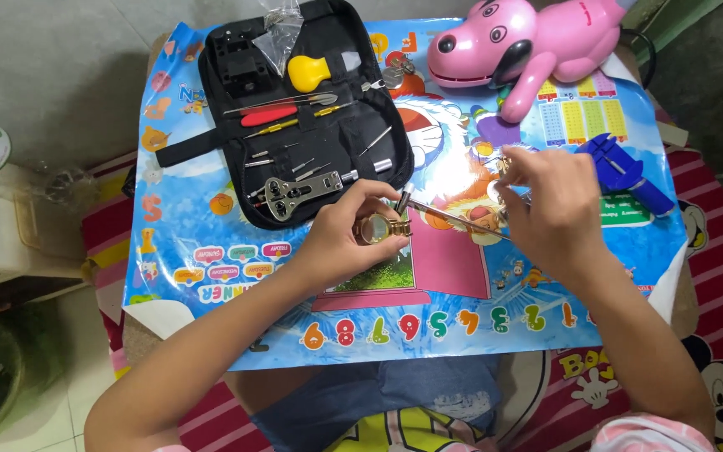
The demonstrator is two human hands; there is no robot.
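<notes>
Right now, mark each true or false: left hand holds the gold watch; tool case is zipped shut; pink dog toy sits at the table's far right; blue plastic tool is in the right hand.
1. The left hand holds a gold metal wristwatch. True.
2. The black fabric tool case is zipped shut. False: it lies open, tools showing.
3. A pink plastic dog toy sits at the table's far right. True.
4. The right hand holds the blue plastic tool. False: that tool lies on the colourful printed mat; the hand holds a thin metal tool.

2 hands (353, 230) (550, 205), 1 watch (378, 228), 1 tool kit (294, 109), 1 pink toy dog (529, 42).
</notes>
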